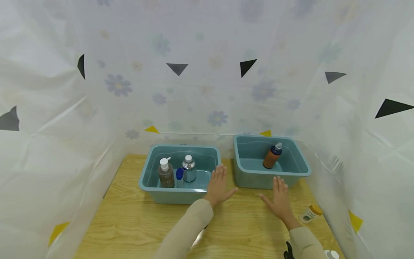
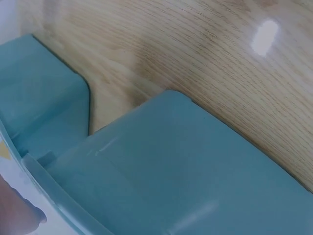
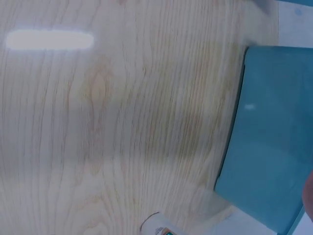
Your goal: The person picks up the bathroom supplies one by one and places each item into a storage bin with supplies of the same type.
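Note:
My left hand (image 1: 218, 186) is at the right front corner of the left blue bin (image 1: 181, 196), its fingers straight and the thumb spread; whether it touches the rim I cannot tell. Inside that bin stand a brown pump bottle (image 1: 166, 175), a small bottle with a dark blue cap (image 1: 179, 176) and a clear bottle with a white cap (image 1: 189, 169). My right hand (image 1: 280, 201), fingers extended and holding nothing, is in front of the right blue bin (image 1: 258, 180). A brown bottle with a dark top (image 1: 272, 156) leans inside that bin.
A white bottle with an orange cap (image 1: 309, 213) lies on the wooden table (image 1: 129, 223) right of my right hand. Another white-capped container (image 1: 331, 254) is partly visible at the lower right. Flower-patterned sheeting (image 1: 207, 90) walls the back and both sides.

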`<state>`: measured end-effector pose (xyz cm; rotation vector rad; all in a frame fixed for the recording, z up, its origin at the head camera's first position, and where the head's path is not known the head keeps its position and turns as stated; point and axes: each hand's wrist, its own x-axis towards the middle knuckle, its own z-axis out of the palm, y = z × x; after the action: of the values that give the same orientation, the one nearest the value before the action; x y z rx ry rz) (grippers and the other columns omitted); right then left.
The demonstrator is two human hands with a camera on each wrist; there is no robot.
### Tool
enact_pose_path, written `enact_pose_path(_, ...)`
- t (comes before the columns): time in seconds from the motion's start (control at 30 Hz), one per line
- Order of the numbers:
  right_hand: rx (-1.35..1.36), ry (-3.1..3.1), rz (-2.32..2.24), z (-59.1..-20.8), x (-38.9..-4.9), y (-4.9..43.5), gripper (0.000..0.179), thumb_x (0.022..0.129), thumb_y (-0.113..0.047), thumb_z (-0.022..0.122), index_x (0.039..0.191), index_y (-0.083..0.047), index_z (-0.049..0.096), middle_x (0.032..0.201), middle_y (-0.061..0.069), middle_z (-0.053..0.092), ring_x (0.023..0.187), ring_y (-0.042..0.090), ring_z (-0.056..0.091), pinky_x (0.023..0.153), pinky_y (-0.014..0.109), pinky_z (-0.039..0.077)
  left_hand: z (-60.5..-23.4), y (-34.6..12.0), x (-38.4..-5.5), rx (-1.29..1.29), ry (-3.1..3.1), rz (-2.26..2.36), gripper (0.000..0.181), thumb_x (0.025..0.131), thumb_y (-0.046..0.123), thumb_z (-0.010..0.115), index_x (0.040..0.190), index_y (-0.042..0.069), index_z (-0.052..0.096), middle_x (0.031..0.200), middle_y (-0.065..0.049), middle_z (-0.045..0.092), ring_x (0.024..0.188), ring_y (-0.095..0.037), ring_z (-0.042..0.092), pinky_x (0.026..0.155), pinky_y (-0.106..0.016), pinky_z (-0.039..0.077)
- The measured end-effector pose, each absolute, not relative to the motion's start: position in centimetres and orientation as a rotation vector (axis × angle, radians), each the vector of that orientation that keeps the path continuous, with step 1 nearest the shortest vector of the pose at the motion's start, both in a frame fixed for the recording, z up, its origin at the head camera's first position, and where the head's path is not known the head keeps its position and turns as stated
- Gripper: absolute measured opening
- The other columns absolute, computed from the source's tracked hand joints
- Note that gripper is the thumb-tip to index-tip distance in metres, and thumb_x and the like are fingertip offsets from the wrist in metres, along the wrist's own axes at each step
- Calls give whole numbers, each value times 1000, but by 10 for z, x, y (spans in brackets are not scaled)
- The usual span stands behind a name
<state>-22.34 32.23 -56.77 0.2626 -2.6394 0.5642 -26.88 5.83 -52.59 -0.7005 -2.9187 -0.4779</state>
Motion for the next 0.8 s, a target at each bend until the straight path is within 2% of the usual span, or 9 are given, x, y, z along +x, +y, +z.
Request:
enact_pose_path(0.2, 256, -2648, 549, -563, -230, 337, 91, 85, -47, 60, 141, 14, 21, 143, 39, 22, 132, 54, 18, 104, 66, 15, -530, 69, -270, -707, -2889, -600, 90, 89, 61, 41, 147, -3, 15, 156, -19, 8, 144, -33, 9, 118, -40, 12)
enact_pose_path(0.3, 254, -2654, 555, -558, -234, 344, 90, 86, -45, 60, 141, 13, 19, 143, 40, 20, 131, 55, 17, 103, 68, 14, -528, 77, -273, -696, -2927, -598, 90, 88, 61, 42, 147, -1, 15, 156, -19, 8, 144, -33, 8, 118, -41, 12)
enact_pose_path(0.33, 252, -2645, 553, -556, -234, 347, 90, 85, -45, 61, 141, 14, 21, 142, 40, 21, 130, 55, 18, 102, 69, 15, -522, 80, -270, -694, -2968, -594, 89, 88, 57, 47, 147, -2, 18, 155, -19, 11, 144, -34, 11, 117, -43, 16)
enact_pose_path(0.43, 223, -2640, 512, -551, -234, 356, 89, 85, -46, 61, 138, 15, 25, 140, 41, 24, 127, 57, 21, 100, 70, 17, -519, 89, -271, -704, -3005, -570, 89, 87, 57, 49, 147, -1, 18, 155, -19, 10, 144, -35, 10, 116, -45, 16)
enact_pose_path(0.53, 190, -2670, 483, -547, -234, 363, 87, 85, -46, 61, 137, 16, 27, 139, 41, 24, 127, 57, 22, 100, 70, 18, -515, 95, -269, -724, -3017, -545, 89, 87, 57, 49, 147, -1, 18, 155, -19, 11, 144, -35, 10, 116, -45, 17)
enact_pose_path(0.8, 58, -2859, 467, -542, -232, 374, 90, 87, -45, 57, 139, 17, 20, 144, 40, 17, 132, 56, 13, 105, 68, 12, -515, 106, -268, -755, -3060, -401, 91, 87, 62, 45, 148, 0, 16, 156, -16, 13, 144, -32, 14, 116, -43, 18)
